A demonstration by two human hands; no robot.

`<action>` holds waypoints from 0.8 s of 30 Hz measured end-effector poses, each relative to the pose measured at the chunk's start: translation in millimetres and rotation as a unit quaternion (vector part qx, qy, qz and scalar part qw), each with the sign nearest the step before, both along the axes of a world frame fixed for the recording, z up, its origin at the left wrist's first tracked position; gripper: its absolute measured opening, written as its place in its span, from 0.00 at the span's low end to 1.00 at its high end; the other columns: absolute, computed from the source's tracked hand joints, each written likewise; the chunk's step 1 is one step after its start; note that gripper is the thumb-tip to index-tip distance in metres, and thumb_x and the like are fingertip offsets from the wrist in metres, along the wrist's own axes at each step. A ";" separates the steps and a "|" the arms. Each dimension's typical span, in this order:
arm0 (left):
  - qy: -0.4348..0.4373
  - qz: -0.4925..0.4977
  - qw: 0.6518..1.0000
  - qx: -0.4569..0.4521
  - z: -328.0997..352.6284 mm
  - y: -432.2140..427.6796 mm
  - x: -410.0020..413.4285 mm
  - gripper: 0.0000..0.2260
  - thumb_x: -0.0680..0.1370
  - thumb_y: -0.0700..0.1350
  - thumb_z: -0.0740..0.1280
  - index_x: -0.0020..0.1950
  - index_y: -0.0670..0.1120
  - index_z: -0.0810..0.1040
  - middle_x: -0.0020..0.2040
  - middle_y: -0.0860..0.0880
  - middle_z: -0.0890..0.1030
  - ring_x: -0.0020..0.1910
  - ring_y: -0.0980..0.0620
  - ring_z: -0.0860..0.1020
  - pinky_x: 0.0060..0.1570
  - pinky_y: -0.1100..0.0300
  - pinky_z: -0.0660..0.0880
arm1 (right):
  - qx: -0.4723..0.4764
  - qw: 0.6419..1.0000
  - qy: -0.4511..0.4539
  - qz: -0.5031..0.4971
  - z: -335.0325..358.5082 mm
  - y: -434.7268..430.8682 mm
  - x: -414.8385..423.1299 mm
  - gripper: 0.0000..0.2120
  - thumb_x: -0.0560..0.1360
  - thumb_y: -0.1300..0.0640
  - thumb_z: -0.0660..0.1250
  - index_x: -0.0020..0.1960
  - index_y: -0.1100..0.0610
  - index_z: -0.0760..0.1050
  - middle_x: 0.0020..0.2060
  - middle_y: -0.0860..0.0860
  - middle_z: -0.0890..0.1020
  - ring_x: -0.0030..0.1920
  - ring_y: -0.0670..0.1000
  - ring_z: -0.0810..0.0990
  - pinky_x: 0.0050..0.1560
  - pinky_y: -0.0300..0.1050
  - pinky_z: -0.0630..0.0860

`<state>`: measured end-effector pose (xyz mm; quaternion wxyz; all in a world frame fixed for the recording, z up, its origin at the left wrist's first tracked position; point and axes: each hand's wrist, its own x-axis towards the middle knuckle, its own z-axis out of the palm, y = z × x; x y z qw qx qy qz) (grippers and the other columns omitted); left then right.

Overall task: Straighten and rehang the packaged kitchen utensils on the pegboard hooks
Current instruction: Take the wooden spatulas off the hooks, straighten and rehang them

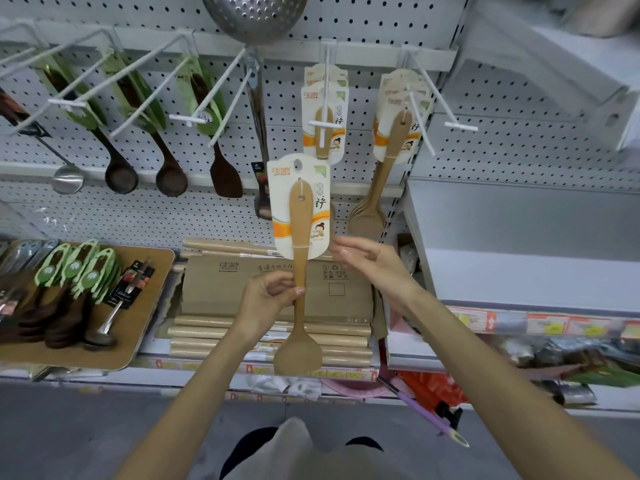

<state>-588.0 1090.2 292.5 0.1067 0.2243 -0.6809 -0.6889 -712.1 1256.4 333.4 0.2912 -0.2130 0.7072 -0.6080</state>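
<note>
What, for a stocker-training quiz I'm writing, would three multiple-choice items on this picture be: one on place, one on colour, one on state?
1. Where is the card on the held spatula?
A) on a hook
B) off the hooks, below them
C) on the tray

2. What colour are the sleeves on the dark ladles?
A) green
B) red
C) blue

3. How is the right hand?
A) gripping the handle
B) fisted
C) open beside the card

Answers:
B: the left hand holds it below the hooks.
A: the sleeves are green.
C: its fingers are straight.
</note>
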 end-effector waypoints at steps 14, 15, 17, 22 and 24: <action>0.018 -0.037 0.999 0.028 12.0 13.1 -16.8 0.07 0.71 0.31 0.70 0.48 0.37 0.81 0.42 0.40 0.83 0.42 0.48 0.81 0.46 0.54 0.80 | -0.137 0.980 0.053 -0.133 36.5 -36.5 18.3 0.04 0.72 0.65 0.71 0.47 0.60 0.81 0.42 0.52 0.84 0.44 0.47 0.82 0.49 0.43 0.79; 0.020 -0.034 0.999 0.029 13.0 13.2 -18.5 0.07 0.71 0.31 0.70 0.49 0.37 0.81 0.43 0.40 0.83 0.42 0.49 0.81 0.45 0.55 0.80 | -0.137 0.980 0.052 -0.136 37.5 -37.3 16.9 0.04 0.72 0.65 0.71 0.47 0.59 0.81 0.43 0.53 0.85 0.44 0.48 0.82 0.49 0.44 0.79; 0.019 -0.031 0.999 0.034 13.8 13.0 -20.9 0.08 0.72 0.31 0.70 0.50 0.36 0.81 0.43 0.40 0.83 0.42 0.49 0.81 0.46 0.55 0.80 | -0.136 0.980 0.048 -0.136 38.9 -38.9 14.4 0.05 0.73 0.65 0.71 0.46 0.57 0.81 0.43 0.53 0.85 0.45 0.49 0.82 0.51 0.46 0.79; 0.011 -0.044 0.998 0.034 9.6 14.0 -19.4 0.08 0.72 0.32 0.70 0.51 0.35 0.81 0.44 0.39 0.83 0.41 0.51 0.81 0.44 0.55 0.80 | -0.123 0.981 0.034 -0.147 34.2 -39.6 13.5 0.05 0.73 0.64 0.71 0.48 0.56 0.81 0.45 0.52 0.85 0.46 0.48 0.83 0.50 0.44 0.80; 0.011 -0.044 0.998 0.036 8.7 13.9 -19.8 0.07 0.72 0.32 0.70 0.50 0.35 0.81 0.44 0.40 0.83 0.41 0.51 0.82 0.44 0.55 0.80 | -0.119 0.982 0.029 -0.145 31.6 -38.9 13.8 0.06 0.73 0.63 0.70 0.50 0.57 0.80 0.45 0.51 0.85 0.45 0.44 0.83 0.47 0.38 0.79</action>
